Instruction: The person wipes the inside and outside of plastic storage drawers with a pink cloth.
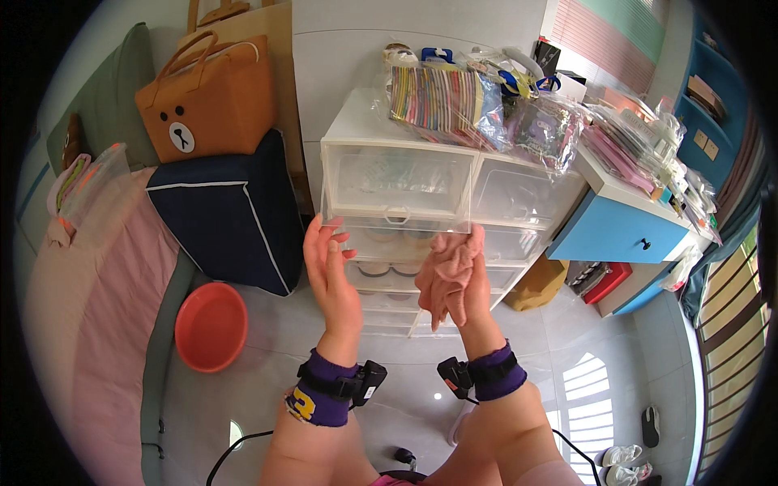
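A white storage cabinet (401, 146) with clear plastic fronts stands before me. Its upper left clear flap door (395, 182), with a ring pull, appears tilted outward at the bottom. At that flap's lower left corner is my left hand (334, 279), fingers apart, the fingertips at the edge; whether they press on it I cannot tell. My right hand (478, 294) holds a crumpled pink cloth (451, 273) by the flap's lower right corner. The cloth hangs down and hides part of the fingers. Shoes or similar items show dimly through the lower fronts.
Bagged booklets (434, 100) and other packages lie on the cabinet top. To the left are a navy fabric box (225, 225) under a brown bear-face bag (206, 103), a red basin (211, 328) and a bed (103, 291). A desk with a blue drawer (614, 231) stands right.
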Demonstrator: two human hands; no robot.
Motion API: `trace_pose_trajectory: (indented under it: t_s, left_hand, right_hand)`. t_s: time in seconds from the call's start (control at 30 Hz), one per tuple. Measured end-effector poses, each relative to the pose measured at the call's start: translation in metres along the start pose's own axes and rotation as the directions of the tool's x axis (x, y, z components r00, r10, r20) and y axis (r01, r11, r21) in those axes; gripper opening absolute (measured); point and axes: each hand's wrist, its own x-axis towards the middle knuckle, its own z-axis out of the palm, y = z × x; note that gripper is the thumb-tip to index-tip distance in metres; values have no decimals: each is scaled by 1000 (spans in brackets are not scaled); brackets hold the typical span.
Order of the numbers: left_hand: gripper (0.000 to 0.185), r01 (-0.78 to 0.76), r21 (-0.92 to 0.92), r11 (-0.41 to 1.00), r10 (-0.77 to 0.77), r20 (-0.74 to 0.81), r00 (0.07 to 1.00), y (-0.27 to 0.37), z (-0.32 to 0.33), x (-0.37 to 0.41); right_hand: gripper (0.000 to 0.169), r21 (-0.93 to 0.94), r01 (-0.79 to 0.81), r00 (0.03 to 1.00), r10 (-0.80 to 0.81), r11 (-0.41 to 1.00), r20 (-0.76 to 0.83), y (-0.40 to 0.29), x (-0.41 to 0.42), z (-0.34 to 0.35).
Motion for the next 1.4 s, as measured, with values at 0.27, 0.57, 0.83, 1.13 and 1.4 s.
trace_pose_trajectory:
  t_s: [0.27,0.57,0.83,1.13,1.4]
  left_hand:
    - [65,-145,-121,982,163,162,973,23,8,3]
    - [75,-123,-150,981,151,195,969,26,11,3]
    - [76,-139,-136,981,159,150,976,22,16,2]
    - [71,-137,-116,984,156,174,972,23,14,-3]
    - [70,-123,-94,988,139,181,974,22,7,-1]
  right_hand:
    - [32,-710,692,658,-524,135,541,-5,18,42]
    - [31,-576,759,563,-137,-304,815,22,57,95]
    - [26,-692,650,752,138,-313,644,36,70,144]
    - [22,-728,555,789,-22,-402,613,-30,61,93]
    - [20,-514,585,788,292,-627,541,-16,70,108]
